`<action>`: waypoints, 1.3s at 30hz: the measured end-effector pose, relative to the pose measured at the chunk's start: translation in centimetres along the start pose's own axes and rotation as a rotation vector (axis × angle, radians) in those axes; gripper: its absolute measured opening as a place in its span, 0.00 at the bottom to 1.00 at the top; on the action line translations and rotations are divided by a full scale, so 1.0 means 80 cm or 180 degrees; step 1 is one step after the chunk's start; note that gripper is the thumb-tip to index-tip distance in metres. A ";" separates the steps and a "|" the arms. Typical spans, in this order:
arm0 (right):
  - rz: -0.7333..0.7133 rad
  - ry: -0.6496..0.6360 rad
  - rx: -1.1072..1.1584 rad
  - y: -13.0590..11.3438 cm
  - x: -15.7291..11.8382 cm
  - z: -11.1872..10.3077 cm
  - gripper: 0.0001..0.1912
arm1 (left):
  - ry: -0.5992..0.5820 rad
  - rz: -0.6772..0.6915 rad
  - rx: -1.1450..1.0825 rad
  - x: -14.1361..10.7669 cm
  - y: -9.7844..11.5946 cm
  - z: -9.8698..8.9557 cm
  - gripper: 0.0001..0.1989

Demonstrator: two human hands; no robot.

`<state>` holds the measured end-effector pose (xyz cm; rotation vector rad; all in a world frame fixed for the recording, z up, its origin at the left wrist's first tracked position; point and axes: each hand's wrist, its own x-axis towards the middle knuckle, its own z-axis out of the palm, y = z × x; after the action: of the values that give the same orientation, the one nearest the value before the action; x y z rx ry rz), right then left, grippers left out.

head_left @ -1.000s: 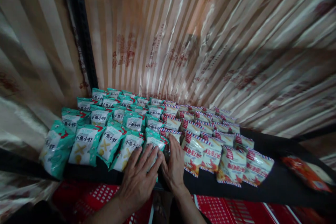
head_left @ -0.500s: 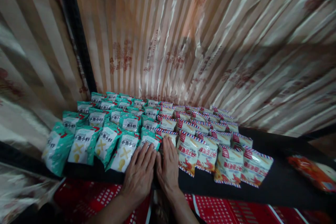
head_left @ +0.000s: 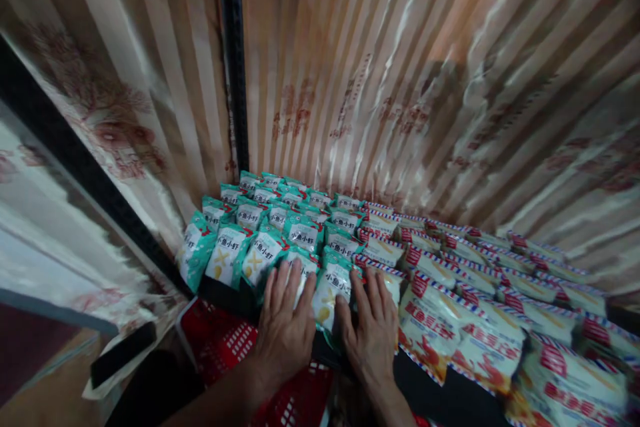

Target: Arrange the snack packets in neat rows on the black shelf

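Teal-and-white snack bags (head_left: 227,253) stand in rows on the left of a black shelf (head_left: 430,380). My left hand (head_left: 287,320) lies with fingers spread over the front of one teal bag in the front row. Between my hands another teal snack bag (head_left: 331,293) shows its whole front. My right hand (head_left: 370,323) is open, its thumb by that bag's right edge and its fingers over a cream snack bag (head_left: 390,277) with a red-and-blue striped border. More cream bags (head_left: 480,340) fill the rows to the right.
Red perforated baskets (head_left: 220,333) sit below the shelf's front edge. Striped, printed sheeting (head_left: 310,80) hangs behind and at the left, with a black upright post (head_left: 233,67) at the corner. A dark flat object (head_left: 123,353) lies at lower left.
My view has swung left, so the bags appear further right. My hands have moved apart, and the teal bag between them is now more visible. My fingers are more spread.
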<state>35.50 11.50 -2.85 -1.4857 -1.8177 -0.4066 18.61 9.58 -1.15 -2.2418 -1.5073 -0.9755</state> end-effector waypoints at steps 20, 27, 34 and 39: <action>-0.0022 0.0110 -0.0083 -0.016 0.019 -0.008 0.27 | -0.0118 -0.1044 0.0272 0.004 -0.092 -0.006 0.30; -0.0543 -0.0176 0.0587 -0.069 0.031 -0.006 0.29 | -0.0165 -0.0872 0.0097 0.000 -0.101 -0.014 0.30; -0.1175 -0.0611 0.0833 -0.120 0.031 0.028 0.28 | -0.0258 -0.0737 0.0131 -0.009 -0.122 -0.013 0.28; -0.1343 -0.0840 0.0487 -0.137 0.047 0.045 0.26 | -0.0281 -0.0639 0.0163 -0.012 -0.129 -0.009 0.28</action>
<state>23.83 13.43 -0.37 -1.0865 -2.3259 -0.2720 8.84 12.84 -2.73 -2.1561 -1.8029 -0.8900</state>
